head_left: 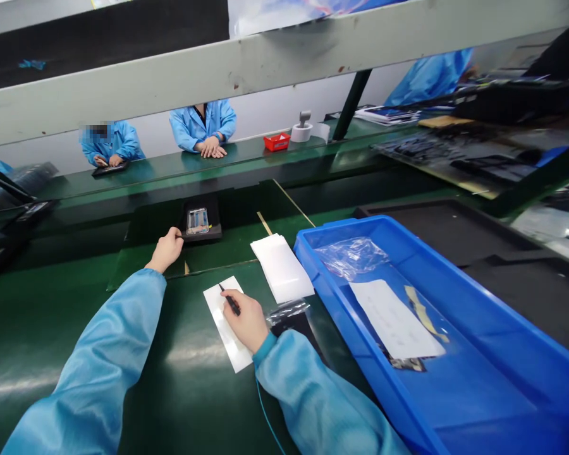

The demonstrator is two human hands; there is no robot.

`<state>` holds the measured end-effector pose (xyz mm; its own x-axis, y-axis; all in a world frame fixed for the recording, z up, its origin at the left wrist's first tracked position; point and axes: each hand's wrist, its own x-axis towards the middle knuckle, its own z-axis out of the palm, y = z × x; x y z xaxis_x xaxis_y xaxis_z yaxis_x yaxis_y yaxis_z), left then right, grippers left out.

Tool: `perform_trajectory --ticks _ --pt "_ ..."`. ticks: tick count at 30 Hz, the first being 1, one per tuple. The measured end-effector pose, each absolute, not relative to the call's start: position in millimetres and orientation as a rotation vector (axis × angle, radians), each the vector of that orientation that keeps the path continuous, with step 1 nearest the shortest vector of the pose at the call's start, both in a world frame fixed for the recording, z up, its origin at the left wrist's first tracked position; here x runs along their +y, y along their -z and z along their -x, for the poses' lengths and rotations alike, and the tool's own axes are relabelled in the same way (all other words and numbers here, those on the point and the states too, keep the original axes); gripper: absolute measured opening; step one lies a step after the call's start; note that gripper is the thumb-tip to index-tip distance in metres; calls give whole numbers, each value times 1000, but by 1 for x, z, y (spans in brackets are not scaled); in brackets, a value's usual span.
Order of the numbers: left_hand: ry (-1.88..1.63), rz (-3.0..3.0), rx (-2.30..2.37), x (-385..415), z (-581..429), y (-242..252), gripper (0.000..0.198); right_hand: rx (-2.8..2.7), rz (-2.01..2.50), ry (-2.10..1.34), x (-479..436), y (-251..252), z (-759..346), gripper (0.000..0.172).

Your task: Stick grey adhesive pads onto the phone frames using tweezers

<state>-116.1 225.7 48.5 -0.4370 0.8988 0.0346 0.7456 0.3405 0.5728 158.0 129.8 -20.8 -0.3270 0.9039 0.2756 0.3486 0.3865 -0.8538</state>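
Observation:
My left hand (165,251) is closed on the near left corner of a black tray (213,234). A flat, silvery electronic part with a frame (198,220) lies in that tray. Pinched in my right hand (247,321) is a slim black pointed tool (231,302), which looks like tweezers; its other end is hidden in the hand. Beneath this hand lies a white sheet (218,302) on the green bench. A stack of white sheets (283,268) sits just beyond, and a clear bag with something dark (298,321) is partly covered by my right sleeve.
At the right stands a blue bin (478,379) holding clear plastic film (353,256) and a white paper (398,319). A grey beam (284,57) crosses overhead. Two people in blue coats work opposite, near a red box (276,141). A blue cord (267,414) hangs by my right sleeve.

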Motion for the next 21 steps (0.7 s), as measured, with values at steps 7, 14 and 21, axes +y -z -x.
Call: perform_trajectory --ticks 7,14,21 --pt "-1449 -881 2076 182 140 -34 20 -1863 1076 -914 133 20 -159 28" --pt "-1611 -570 1881 115 203 -59 21 -1839 1084 -973 131 18 -158 31" --pt "-1331 -551 1764 55 240 -95 29 -1751 1095 -1005 133 24 -157 33"
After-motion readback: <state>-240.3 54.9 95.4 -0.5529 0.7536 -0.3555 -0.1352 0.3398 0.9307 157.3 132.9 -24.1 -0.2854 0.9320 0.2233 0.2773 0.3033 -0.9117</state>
